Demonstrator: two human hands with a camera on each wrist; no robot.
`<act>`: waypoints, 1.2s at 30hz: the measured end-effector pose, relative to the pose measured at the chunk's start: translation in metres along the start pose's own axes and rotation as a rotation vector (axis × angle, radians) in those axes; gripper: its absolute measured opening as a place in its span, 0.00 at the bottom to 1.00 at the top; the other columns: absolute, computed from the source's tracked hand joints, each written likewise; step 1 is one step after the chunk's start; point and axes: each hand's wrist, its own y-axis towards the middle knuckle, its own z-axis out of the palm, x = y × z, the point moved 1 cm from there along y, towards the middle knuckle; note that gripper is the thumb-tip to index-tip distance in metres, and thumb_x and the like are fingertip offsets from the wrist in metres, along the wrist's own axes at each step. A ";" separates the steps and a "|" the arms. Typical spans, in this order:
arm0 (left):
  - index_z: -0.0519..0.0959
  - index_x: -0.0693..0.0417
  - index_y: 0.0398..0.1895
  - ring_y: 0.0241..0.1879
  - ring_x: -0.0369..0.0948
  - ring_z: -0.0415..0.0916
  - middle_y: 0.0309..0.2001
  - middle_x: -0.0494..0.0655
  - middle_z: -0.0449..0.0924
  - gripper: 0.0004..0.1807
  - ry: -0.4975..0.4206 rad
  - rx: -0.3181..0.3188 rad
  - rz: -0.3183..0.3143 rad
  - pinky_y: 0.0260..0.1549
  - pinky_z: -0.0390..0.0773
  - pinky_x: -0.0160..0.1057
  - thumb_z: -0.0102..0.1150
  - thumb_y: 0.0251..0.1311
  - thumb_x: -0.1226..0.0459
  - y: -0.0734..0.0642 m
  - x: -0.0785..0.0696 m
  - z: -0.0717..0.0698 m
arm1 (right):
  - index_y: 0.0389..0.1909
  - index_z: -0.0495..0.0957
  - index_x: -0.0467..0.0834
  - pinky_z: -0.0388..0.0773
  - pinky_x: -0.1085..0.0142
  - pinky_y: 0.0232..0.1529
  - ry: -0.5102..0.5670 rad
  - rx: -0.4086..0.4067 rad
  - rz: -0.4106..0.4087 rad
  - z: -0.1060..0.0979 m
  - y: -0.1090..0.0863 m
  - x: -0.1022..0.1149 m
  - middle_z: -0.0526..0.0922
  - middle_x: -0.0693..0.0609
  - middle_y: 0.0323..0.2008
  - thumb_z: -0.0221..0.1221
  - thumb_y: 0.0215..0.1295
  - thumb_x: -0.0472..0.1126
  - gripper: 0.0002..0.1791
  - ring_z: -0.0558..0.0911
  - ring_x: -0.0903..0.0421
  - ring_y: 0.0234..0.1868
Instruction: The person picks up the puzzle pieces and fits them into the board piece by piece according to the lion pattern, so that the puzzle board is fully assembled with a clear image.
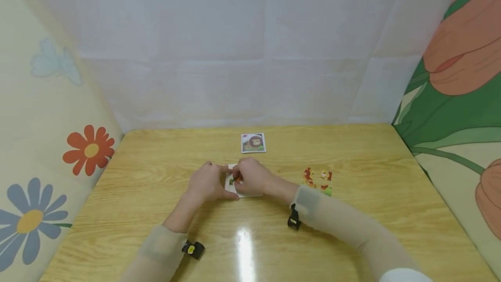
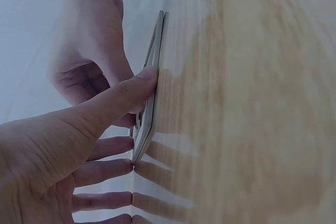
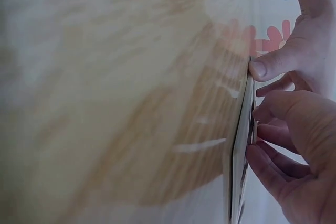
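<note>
A white puzzle tray [image 1: 250,194] lies flat on the table, its middle and right side largely covered by the hands. My left hand [image 1: 206,182] spans the tray's left side, thumb on the near edge and straight fingers along the far part, steadying it. Low over the tray, my right hand [image 1: 252,175] pinches a small orange puzzle piece [image 1: 238,179] between thumb and fingertips. In the right wrist view the piece [image 3: 255,130] appears as a thin edge right at the tray's surface. A green bit of puzzle [image 1: 231,182] shows on the tray beside the right fingertips.
Several loose puzzle pieces [image 1: 308,173], red, orange, yellow and green, lie to the right of the tray, partly behind the right forearm. A square picture card with a lion [image 1: 253,142] lies beyond the tray. A white cloth [image 1: 250,90] hangs at the table's back edge.
</note>
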 end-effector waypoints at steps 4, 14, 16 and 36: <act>0.85 0.44 0.64 0.48 0.49 0.78 0.53 0.51 0.90 0.49 -0.011 -0.007 0.003 0.29 0.77 0.41 0.88 0.34 0.37 -0.001 0.001 0.001 | 0.38 0.91 0.41 0.75 0.77 0.34 -0.017 -0.007 -0.006 0.001 -0.001 0.001 0.87 0.52 0.31 0.69 0.60 0.35 0.06 0.77 0.62 0.33; 0.82 0.42 0.69 0.44 0.48 0.77 0.49 0.52 0.90 0.53 0.036 -0.008 0.021 0.26 0.75 0.39 0.86 0.35 0.34 -0.002 0.003 0.003 | 0.29 0.91 0.43 0.77 0.71 0.36 -0.135 0.039 -0.054 -0.005 -0.002 0.013 0.86 0.52 0.30 0.68 0.62 0.33 0.05 0.77 0.60 0.33; 0.82 0.43 0.69 0.44 0.48 0.77 0.49 0.53 0.89 0.53 0.039 -0.006 0.020 0.26 0.75 0.39 0.85 0.35 0.34 -0.003 0.003 0.002 | 0.31 0.91 0.44 0.77 0.71 0.37 -0.149 0.065 -0.061 -0.007 -0.002 0.013 0.87 0.52 0.31 0.67 0.64 0.34 0.05 0.78 0.60 0.34; 0.82 0.49 0.69 0.52 0.51 0.78 0.59 0.58 0.86 0.55 0.051 0.017 -0.007 0.40 0.85 0.48 0.85 0.35 0.34 -0.001 -0.001 0.000 | 0.51 0.87 0.35 0.87 0.59 0.50 -0.017 0.080 0.068 -0.105 -0.050 -0.071 0.90 0.44 0.44 0.61 0.72 0.36 0.13 0.86 0.52 0.44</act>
